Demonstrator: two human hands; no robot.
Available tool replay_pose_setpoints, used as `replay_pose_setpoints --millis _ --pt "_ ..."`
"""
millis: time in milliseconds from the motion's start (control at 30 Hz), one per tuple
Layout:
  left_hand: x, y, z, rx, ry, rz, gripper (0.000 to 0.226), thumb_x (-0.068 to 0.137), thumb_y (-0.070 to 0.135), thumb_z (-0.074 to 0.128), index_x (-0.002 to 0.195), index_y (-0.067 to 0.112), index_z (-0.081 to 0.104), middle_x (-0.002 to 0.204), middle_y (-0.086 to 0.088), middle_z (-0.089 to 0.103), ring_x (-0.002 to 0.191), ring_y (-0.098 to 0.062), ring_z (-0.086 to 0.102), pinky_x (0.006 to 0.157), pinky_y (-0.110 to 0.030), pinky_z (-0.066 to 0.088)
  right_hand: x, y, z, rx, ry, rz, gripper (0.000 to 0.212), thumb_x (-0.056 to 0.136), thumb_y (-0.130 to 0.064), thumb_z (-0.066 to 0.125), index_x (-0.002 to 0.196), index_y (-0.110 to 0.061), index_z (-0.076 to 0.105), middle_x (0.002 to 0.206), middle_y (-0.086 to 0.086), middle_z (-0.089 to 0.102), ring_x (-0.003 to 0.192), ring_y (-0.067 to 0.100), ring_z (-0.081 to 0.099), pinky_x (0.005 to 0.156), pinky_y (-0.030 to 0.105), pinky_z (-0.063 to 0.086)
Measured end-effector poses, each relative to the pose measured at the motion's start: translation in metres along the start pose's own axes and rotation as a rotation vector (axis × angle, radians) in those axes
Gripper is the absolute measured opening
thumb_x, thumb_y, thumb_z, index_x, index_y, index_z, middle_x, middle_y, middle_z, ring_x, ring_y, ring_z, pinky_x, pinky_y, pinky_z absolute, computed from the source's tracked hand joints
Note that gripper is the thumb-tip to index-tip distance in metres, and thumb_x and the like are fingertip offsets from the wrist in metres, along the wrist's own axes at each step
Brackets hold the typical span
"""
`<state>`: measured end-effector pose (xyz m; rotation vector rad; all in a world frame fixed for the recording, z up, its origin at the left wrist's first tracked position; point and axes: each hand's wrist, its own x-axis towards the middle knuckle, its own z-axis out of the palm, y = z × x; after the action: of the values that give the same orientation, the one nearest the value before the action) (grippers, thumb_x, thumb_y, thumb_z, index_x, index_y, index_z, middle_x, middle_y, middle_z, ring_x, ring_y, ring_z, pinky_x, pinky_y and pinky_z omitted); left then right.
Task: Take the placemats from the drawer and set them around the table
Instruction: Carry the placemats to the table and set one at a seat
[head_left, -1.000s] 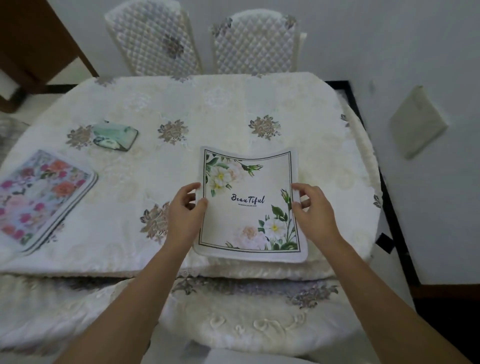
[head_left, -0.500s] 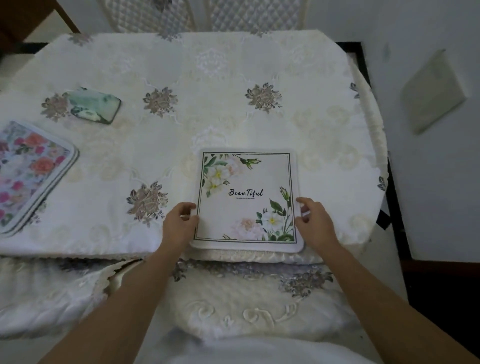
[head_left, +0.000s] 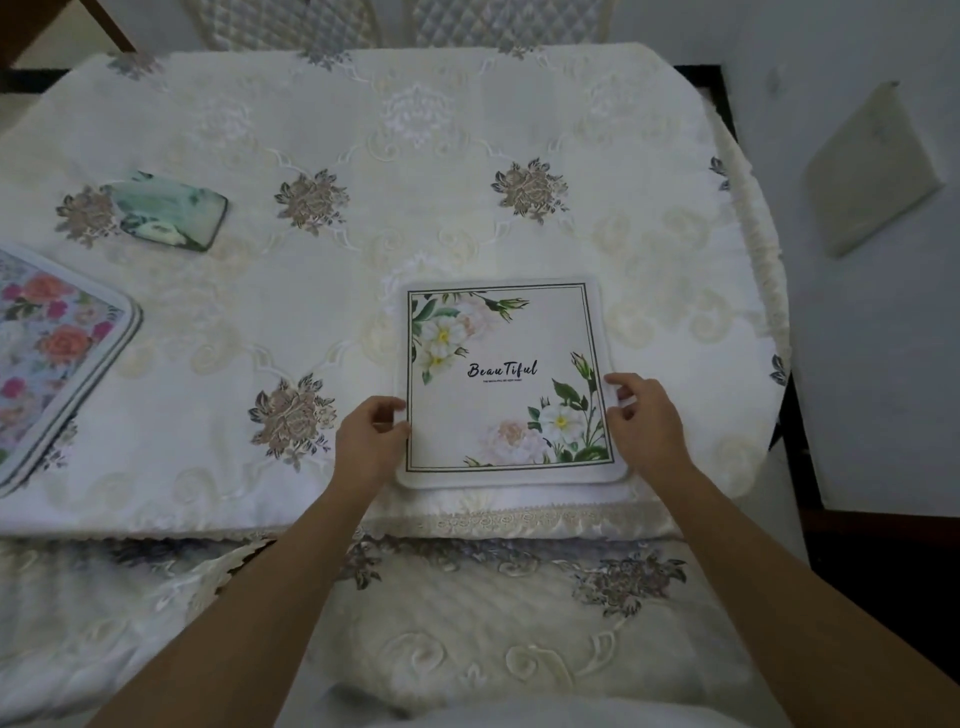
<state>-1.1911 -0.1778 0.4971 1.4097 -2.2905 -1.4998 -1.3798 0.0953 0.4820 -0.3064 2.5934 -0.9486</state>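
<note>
Head view: a white floral placemat lies flat near the tabletop front edge. The left hand pinches its left edge, the right hand its right edge; a pink-flowered placemat stack sits far left

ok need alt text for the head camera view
Two hands, left hand and right hand, hold the side edges of a white flowered placemat lying flat near the table edge. A phone and pink floral placemats lie left.

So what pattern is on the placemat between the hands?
White flowers with green leaves in two corners, a thin dark border and "Beautiful" lettering on the placemat, seen in the head view.
</note>
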Motion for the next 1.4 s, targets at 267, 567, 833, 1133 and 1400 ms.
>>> replay_pose_setpoints --millis 267,567,833,1133,1400 --pt "0.002 -0.010 0.001 0.067 -0.033 0.068 0.029 0.087 0.006 0.068 0.113 0.019 0.067 0.079 0.004 0.059 0.064 -0.010 0.052 0.060 -0.010 0.043 -0.014 0.004 0.003 -0.001 0.016 -0.021 0.040 0.089 -0.003 0.060 0.125 -0.020 0.061 0.101 -0.003 0.050 0.071 0.002 0.056 0.058 0.002 0.041" --pt "0.025 -0.006 0.001 0.450 0.070 0.241 0.035 0.090 0.032 0.064 0.124 0.024 0.062 0.118 -0.001 0.056 0.089 -0.019 0.060 0.067 -0.033 0.052 0.008 -0.017 0.006 -0.012 0.060 -0.148 0.038 0.089 -0.014 0.060 0.126 -0.019 0.058 0.118 -0.003 0.054 0.110 0.013 0.049 0.091 0.032 0.046" --pt "0.088 0.041 0.035 0.606 0.024 0.592 0.039 0.091 0.025 0.063 0.129 0.015 0.060 0.136 -0.008 0.057 0.124 -0.029 0.051 0.097 -0.043 0.042 0.070 -0.076 0.032 -0.079 -0.110 -0.328 0.047 0.095 -0.020 0.054 0.141 -0.017 0.047 0.142 0.000 0.049 0.132 0.015 0.040 0.109 0.026 0.030" --pt "0.124 0.074 0.067 0.797 -0.144 0.846 0.049 0.099 0.039 0.038 0.138 0.015 0.054 0.146 -0.010 0.052 0.137 -0.029 0.042 0.114 -0.047 0.032 0.112 -0.093 0.071 -0.463 -0.196 -0.554 0.056 0.095 -0.032 0.052 0.148 -0.018 0.037 0.156 0.002 0.034 0.147 0.023 0.023 0.120 0.041 0.019" --pt "0.127 0.043 0.034 0.877 -0.107 0.774 0.051 0.098 0.044 0.037 0.138 0.018 0.054 0.151 -0.008 0.046 0.140 -0.028 0.039 0.109 -0.046 0.033 0.104 -0.056 0.040 -0.522 -0.136 -0.455 0.059 0.097 -0.040 0.039 0.151 -0.019 0.032 0.159 0.001 0.028 0.148 0.022 0.020 0.120 0.045 0.017"
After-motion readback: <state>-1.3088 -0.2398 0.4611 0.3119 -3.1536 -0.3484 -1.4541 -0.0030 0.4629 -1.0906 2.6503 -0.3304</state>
